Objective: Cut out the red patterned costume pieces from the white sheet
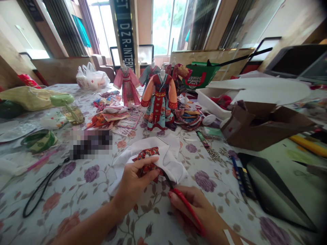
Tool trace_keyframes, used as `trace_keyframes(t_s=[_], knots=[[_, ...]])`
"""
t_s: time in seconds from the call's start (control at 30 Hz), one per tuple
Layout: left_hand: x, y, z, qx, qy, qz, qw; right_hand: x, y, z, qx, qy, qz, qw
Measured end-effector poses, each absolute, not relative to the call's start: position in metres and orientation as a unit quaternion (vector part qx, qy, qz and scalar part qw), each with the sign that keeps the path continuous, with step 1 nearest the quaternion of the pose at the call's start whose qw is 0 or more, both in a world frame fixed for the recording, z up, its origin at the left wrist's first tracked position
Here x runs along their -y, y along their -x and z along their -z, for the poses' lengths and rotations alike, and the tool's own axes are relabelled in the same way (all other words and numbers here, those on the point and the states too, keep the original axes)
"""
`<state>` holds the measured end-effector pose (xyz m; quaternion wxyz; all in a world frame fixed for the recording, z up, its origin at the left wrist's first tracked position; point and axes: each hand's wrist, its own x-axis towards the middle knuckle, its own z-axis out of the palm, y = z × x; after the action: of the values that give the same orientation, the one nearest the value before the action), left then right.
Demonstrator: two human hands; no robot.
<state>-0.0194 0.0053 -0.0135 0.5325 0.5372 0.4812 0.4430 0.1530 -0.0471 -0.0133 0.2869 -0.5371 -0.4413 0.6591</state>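
Note:
In the head view, my left hand (139,177) pinches a small piece of red patterned fabric (146,154) between thumb and fingers. White cloth (172,151) with a dark line along it lies around and under that piece. My right hand (191,207) is wrapped round the red handles of a pair of scissors (185,200). Their dark blades reach up to the fabric beside my left fingertips; how far apart the blades are I cannot make out. Just beyond stand small robes on stands, the nearest being a red and blue robe with orange sleeves (160,100).
A brown cardboard box (260,127), a white tray (214,105) and a black tablet-like slab (270,183) lie to the right. On the left are a green-lidded bottle (70,110), a roll of green tape (38,141) and a black cord loop (42,189). Fabric scraps (109,115) lie behind.

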Motion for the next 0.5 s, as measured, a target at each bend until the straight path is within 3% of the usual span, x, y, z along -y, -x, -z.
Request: trace_keyframes(t_s=[0.5], knots=[[-0.0047,0.0182,0.0104,-0.486,-0.553,-0.438,0.516,0.0474,-0.1506,0.0169,0.449,0.545,-0.651,0.278]])
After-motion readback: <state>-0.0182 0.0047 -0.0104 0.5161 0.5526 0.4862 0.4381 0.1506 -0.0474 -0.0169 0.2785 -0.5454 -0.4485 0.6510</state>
